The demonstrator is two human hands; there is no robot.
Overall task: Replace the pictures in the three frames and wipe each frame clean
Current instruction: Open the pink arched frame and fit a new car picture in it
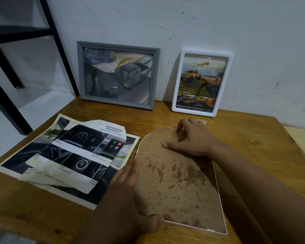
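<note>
First of three frames in hand, face down.
Left hand [125, 184] and right hand [190, 138] press flat, loosely spread fingers on the arch-topped pink frame's stained brown backing [176, 176]; cut car-brochure pictures [69, 155] at nine o'clock; smeared grey frame [117, 74] and white frame [201, 83] untouched at twelve.

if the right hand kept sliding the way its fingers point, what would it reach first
The right hand points up-left across the arched frame's stained backing board. Past the board's curved top lies bare table, then probably the grey frame leaning on the wall, though depth is unclear.
</note>
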